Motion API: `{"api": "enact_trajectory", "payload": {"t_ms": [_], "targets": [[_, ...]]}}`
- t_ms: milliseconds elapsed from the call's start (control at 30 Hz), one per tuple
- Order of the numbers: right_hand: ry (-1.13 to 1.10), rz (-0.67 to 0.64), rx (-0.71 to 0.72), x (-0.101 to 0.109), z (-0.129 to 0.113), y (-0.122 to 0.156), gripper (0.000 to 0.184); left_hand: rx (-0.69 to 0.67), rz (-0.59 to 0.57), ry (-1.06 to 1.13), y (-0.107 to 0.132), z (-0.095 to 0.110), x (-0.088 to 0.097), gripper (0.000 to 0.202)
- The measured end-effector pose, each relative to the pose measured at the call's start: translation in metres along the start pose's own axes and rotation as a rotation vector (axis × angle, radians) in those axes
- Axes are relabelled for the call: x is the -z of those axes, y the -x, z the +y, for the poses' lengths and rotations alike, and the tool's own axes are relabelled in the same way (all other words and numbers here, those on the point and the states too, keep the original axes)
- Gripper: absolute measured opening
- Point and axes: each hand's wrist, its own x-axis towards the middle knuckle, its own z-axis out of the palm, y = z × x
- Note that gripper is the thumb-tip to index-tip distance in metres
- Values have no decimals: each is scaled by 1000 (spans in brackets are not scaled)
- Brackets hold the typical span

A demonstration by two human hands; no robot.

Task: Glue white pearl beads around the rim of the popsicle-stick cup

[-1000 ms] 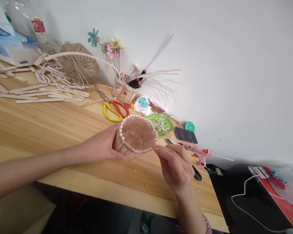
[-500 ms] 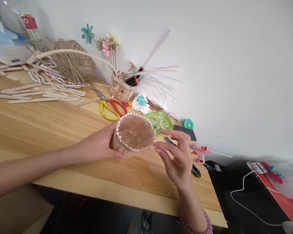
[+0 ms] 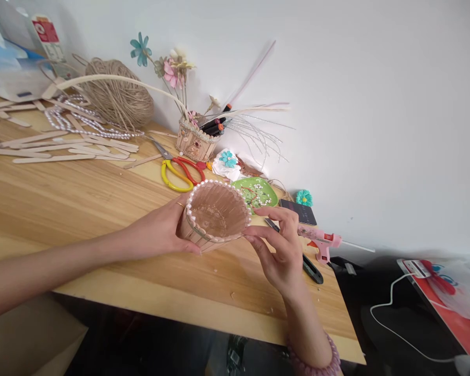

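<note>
A round cup of wooden sticks (image 3: pixel 215 215) with a row of white pearls round its rim is tilted toward me just above the wooden table (image 3: pixel 62 198). My left hand (image 3: pixel 162 230) is wrapped round its left side. My right hand (image 3: pixel 280 250) is at the cup's right rim, fingers spread, with the thumb and forefinger tips touching the pearl edge.
Red and yellow scissors (image 3: pixel 180 172), a green dish of pearls (image 3: pixel 256 192), a phone (image 3: pixel 301 211), a pink glue gun (image 3: pixel 321 243) and a black cutter (image 3: pixel 307 266) lie behind the cup. A stick holder with flowers and pens (image 3: pixel 196 141), twine ball (image 3: pixel 117 96), pearl strings and loose sticks (image 3: pixel 62 149) sit left.
My right hand has opened from a closed pinch at the cup's rim to spread fingers and risen slightly. The cup has stayed in my left hand.
</note>
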Motion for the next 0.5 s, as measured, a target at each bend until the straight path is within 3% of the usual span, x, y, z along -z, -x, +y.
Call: {"api": "enact_trajectory", "payload": {"t_ms": [200, 500], "targets": [[15, 2, 2, 1, 0, -2, 15, -17, 0, 6, 0, -2, -1, 91], [4, 1, 10, 1, -2, -3, 15, -16, -8, -21, 1, -3, 0, 80]]}}
